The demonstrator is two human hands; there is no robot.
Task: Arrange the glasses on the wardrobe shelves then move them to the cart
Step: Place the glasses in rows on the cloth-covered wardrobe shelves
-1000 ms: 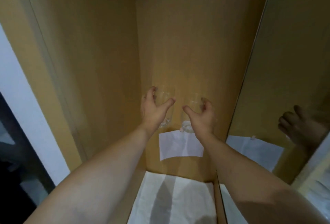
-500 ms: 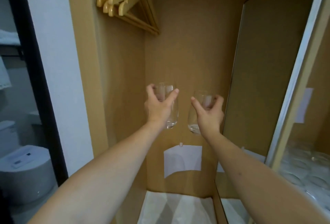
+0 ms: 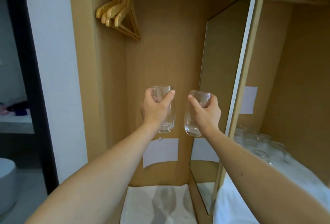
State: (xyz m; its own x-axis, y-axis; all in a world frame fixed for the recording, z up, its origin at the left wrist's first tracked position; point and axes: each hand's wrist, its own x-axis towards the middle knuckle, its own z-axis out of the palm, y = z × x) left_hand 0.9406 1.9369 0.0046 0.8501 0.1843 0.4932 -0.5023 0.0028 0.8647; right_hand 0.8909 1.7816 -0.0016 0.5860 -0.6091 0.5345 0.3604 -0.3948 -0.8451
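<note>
Each hand grips an upright glass: left hand [image 3: 155, 109], right hand [image 3: 207, 112]. The shelf [image 3: 303, 172] of glasses [image 3: 259, 143] lies right, nearer the right hand.

Two glasses up in front of the wardrobe

I see my left hand [image 3: 157, 109] holding one glass [image 3: 165, 109] and my right hand [image 3: 205, 112] holding the other glass [image 3: 193, 116] just beside it. Hangers [image 3: 119, 14] hang far up on the left. More glasses [image 3: 259, 145] sit on the shelf [image 3: 303, 179] at the right.
</note>
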